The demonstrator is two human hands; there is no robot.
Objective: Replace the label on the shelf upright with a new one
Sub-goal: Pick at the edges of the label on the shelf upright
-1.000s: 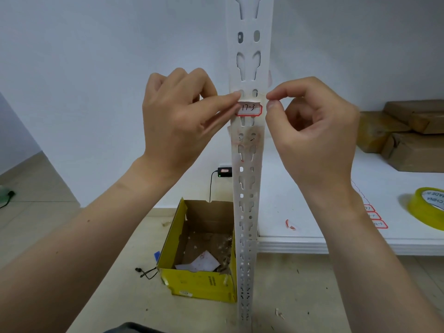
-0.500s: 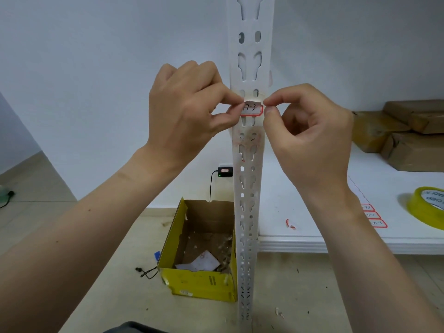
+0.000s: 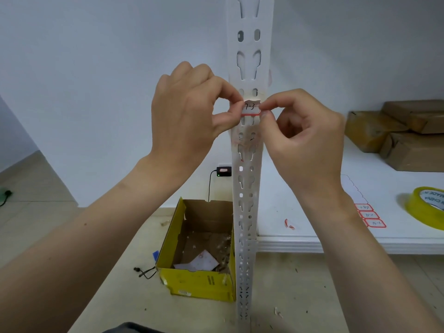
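Head view: both hands pinch the red-bordered label (image 3: 251,108), its top edge torn.

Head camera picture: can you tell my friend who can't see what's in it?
Two bare hands, the left hand and the right hand, pinch the ends of a small red-edged label on a white slotted shelf upright. Its top edge looks peeled away. Below on the floor sits an open yellow cardboard box; a yellow tape roll lies on the white shelf at right.

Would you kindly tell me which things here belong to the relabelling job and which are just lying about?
Job: label, upright, left hand, right hand, label sheet.
Lying about: tape roll, yellow box, brown parcels, charger.
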